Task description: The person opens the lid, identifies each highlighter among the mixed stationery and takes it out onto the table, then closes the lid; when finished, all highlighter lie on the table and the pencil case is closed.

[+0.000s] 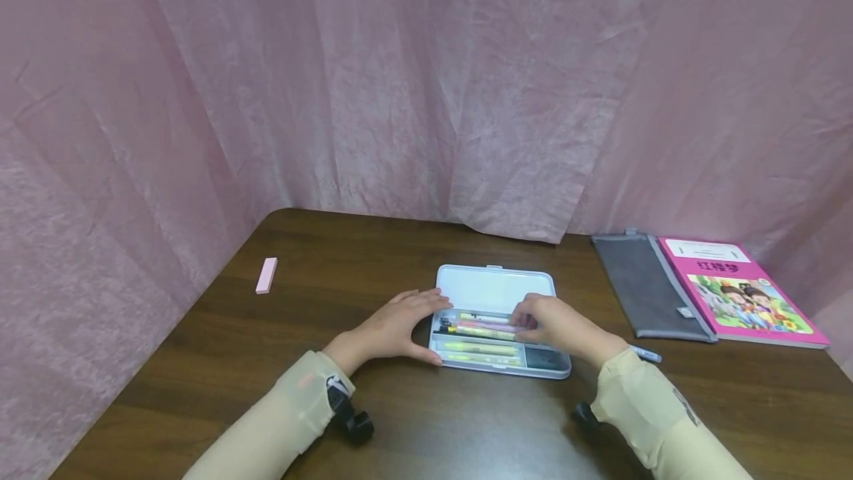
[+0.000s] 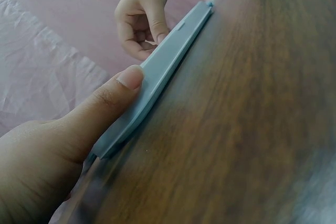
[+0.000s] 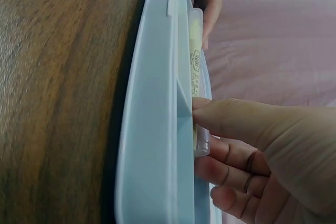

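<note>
An open light-blue pencil case [image 1: 494, 289] lies on the table with its lid folded back. Several pens and yellow highlighters [image 1: 481, 348] lie inside it. My left hand [image 1: 398, 324] holds the case's left end, its thumb on the front wall [image 2: 157, 72] and its fingers by the lid's left edge. Over the right part of the tray, my right hand [image 1: 556, 324] pinches the end of a yellow highlighter [image 3: 195, 56] between thumb and fingers. A dark piece [image 1: 543, 358] sits in the front right compartment.
A pink-white block [image 1: 266, 275] lies at the far left. On the right are a grey pouch [image 1: 646, 287] and a pink book [image 1: 746, 291]. A blue-capped pen [image 1: 645, 353] lies beyond my right wrist. A pink curtain [image 1: 426, 80] hangs behind the table.
</note>
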Action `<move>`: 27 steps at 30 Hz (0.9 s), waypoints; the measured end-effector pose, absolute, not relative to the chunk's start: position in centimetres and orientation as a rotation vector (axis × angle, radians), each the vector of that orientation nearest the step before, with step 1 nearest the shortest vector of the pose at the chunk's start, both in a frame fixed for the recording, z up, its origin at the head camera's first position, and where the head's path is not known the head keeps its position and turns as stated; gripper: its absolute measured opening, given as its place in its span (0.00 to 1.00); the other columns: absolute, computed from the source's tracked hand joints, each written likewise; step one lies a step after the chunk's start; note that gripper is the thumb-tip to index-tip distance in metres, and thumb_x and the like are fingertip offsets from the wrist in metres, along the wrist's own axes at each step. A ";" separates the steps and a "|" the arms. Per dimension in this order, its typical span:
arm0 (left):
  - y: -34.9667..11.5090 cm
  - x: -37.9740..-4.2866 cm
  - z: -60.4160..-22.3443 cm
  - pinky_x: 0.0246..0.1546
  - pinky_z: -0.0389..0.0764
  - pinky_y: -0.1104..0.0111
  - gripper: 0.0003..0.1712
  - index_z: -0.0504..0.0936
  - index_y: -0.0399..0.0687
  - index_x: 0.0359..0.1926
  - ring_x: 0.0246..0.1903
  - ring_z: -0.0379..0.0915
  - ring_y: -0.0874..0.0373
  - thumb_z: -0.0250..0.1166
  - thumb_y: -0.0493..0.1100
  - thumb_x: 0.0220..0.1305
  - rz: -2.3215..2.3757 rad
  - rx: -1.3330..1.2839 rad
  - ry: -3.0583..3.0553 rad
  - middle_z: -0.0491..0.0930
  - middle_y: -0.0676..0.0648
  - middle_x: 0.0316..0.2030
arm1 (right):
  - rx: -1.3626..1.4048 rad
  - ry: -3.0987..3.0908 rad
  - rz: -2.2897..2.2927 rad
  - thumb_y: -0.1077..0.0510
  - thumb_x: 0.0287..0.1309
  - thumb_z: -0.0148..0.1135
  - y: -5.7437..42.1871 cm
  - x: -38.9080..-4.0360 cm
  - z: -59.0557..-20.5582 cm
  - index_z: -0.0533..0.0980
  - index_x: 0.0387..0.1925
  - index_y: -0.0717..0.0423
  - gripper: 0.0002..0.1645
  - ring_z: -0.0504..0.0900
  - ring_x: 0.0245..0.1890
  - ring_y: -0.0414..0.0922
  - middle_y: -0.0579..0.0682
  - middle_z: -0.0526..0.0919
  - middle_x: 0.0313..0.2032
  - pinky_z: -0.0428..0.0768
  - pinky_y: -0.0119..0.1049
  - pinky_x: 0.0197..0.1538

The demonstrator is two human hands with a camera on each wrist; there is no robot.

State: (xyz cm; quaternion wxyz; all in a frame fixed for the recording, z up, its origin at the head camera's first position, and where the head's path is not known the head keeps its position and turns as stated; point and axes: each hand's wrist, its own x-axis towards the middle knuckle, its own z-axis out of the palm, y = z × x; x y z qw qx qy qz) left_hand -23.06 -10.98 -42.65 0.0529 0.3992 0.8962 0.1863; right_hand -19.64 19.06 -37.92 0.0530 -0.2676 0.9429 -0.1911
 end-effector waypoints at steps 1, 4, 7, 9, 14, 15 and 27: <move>-11.0 -23.1 -42.6 0.74 0.51 0.53 0.53 0.62 0.59 0.71 0.74 0.48 0.60 0.67 0.73 0.46 0.562 1.211 2.725 0.59 0.55 0.73 | -0.810 2.864 -0.583 0.60 0.51 0.71 19.0 -19.7 -37.9 0.82 0.35 0.54 0.07 0.76 0.31 0.36 0.43 0.79 0.30 0.79 0.31 0.37; -11.0 -23.1 -42.6 0.74 0.51 0.53 0.53 0.62 0.59 0.71 0.74 0.48 0.60 0.67 0.73 0.47 0.553 1.206 2.727 0.59 0.55 0.73 | -0.800 2.858 -0.595 0.60 0.51 0.71 19.0 -19.8 -38.0 0.81 0.33 0.53 0.07 0.74 0.30 0.36 0.42 0.79 0.28 0.78 0.31 0.36; -11.0 -23.0 -42.5 0.74 0.51 0.53 0.53 0.62 0.59 0.71 0.75 0.48 0.60 0.67 0.73 0.47 0.540 1.200 2.729 0.59 0.54 0.73 | -0.778 2.847 -0.616 0.60 0.51 0.71 18.9 -19.8 -37.9 0.80 0.32 0.52 0.07 0.74 0.29 0.36 0.42 0.79 0.27 0.77 0.31 0.36; -10.9 -23.0 -42.4 0.74 0.51 0.53 0.53 0.62 0.59 0.71 0.75 0.48 0.59 0.67 0.73 0.47 0.535 1.199 2.729 0.59 0.54 0.73 | -0.762 2.842 -0.630 0.60 0.51 0.71 18.9 -19.8 -37.9 0.80 0.32 0.51 0.07 0.73 0.29 0.36 0.42 0.79 0.27 0.76 0.31 0.35; -10.9 -23.0 -42.4 0.73 0.52 0.51 0.53 0.63 0.57 0.70 0.74 0.50 0.57 0.67 0.74 0.46 0.542 1.218 2.731 0.60 0.52 0.72 | -0.746 2.859 -0.653 0.60 0.51 0.71 18.8 -19.6 -37.9 0.80 0.31 0.50 0.06 0.73 0.28 0.36 0.41 0.78 0.26 0.75 0.29 0.34; -10.9 -23.0 -42.5 0.73 0.53 0.51 0.53 0.63 0.57 0.70 0.74 0.50 0.57 0.66 0.74 0.46 0.536 1.225 2.736 0.60 0.52 0.72 | -0.753 2.864 -0.657 0.60 0.52 0.70 18.8 -19.6 -37.9 0.80 0.31 0.51 0.06 0.73 0.28 0.36 0.41 0.78 0.26 0.74 0.29 0.33; -10.9 -23.2 -43.0 0.73 0.54 0.52 0.54 0.64 0.57 0.70 0.73 0.52 0.58 0.67 0.74 0.45 0.517 1.260 2.771 0.61 0.52 0.72 | -0.794 2.937 -0.695 0.60 0.52 0.70 19.4 -19.0 -36.6 0.79 0.30 0.50 0.06 0.74 0.29 0.34 0.39 0.79 0.27 0.76 0.30 0.35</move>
